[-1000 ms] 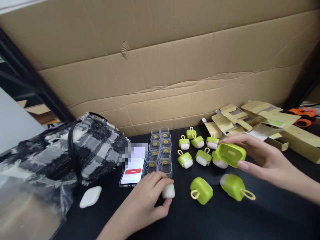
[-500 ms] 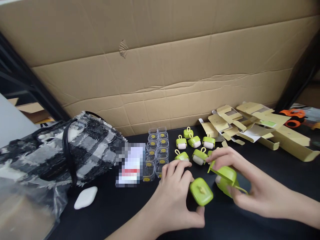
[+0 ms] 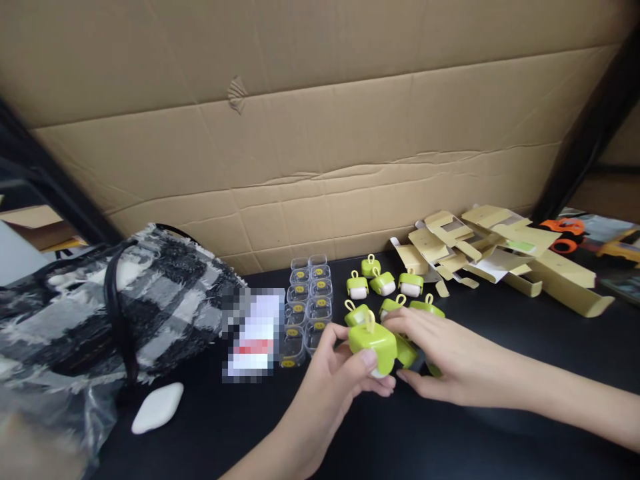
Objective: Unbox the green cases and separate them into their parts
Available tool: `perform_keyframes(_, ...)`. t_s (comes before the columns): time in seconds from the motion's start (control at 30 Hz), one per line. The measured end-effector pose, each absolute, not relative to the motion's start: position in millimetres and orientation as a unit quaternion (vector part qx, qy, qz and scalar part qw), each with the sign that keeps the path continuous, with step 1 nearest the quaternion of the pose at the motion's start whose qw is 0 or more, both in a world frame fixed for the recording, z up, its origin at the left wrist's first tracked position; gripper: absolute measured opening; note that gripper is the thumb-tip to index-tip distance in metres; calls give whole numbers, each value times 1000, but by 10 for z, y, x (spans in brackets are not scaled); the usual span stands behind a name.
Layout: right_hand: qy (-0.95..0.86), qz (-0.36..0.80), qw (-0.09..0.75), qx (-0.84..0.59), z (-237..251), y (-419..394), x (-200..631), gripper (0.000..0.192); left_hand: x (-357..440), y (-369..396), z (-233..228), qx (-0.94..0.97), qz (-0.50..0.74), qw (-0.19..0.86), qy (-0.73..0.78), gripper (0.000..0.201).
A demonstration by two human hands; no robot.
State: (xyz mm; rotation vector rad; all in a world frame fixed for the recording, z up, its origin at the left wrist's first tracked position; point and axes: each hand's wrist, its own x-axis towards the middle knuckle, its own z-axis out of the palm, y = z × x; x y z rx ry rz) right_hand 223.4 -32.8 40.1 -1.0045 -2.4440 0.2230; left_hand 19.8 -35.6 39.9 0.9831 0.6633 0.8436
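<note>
Near edge: bare black desk in front of your wrists, nothing lying there, so that strip is your open room.
Left hand: fingers clamped on the green case, thumb on its near face, loop sticking up. The case is lifted just off the desk, about mid-frame.
Right hand: comes in from the right, palm down, fingers bent over a second green piece that sits touching the case you're holding. Can't tell how firm that grip is, the hand hides most of it.
Left side: white pebble-shaped case alone on the desk, with a free gap between it and your left hand. Just past it the black and white bag fills that whole corner.
Middle: phone lying flat just beside the clear trays, which run in two columns back to the wall.
Behind your hands: cluster of small green cases, packed close, barely any room between them.
Far right: heap of flat cardboard boxes, well apart from your hands, open desk in between.
Back edge: cardboard wall closes off the desk.
</note>
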Motion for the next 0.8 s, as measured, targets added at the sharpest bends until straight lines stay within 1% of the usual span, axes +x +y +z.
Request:
perform_keyframes(0.1,-886,59,241,-393,376,-331,2245,42,220,-387,385,424,364,773,300,42)
perform_keyframes(0.17,-886,54,242,-393,379,-347,2273,47,238,-392,345,428,354,768,321,46)
perform_keyframes(0.3,-893,38,253,-370,409,-441,2312,79,281,-385,227,461,352,740,340,51)
perform_keyframes(0.33,-896,40,255,-362,414,-472,2305,83,291,-387,201,470,354,737,334,52)
perform_keyframes(0.37,-898,45,257,-354,416,-502,2292,83,299,-393,179,478,353,736,325,54)
perform_keyframes(0.4,-900,50,262,-346,414,-529,2271,79,305,-401,161,482,352,737,316,55)
perform_keyframes(0.5,-896,70,291,-329,377,-587,2199,58,316,-435,114,486,347,748,290,53)
perform_keyframes(0.53,-892,72,300,-329,356,-597,2179,55,317,-445,97,486,348,750,284,52)
perform_keyframes(0.67,-884,59,312,-343,266,-604,2140,60,312,-468,36,494,351,739,295,53)
perform_keyframes(0.8,-884,83,320,-332,254,-609,2135,56,289,-481,23,527,323,731,289,57)
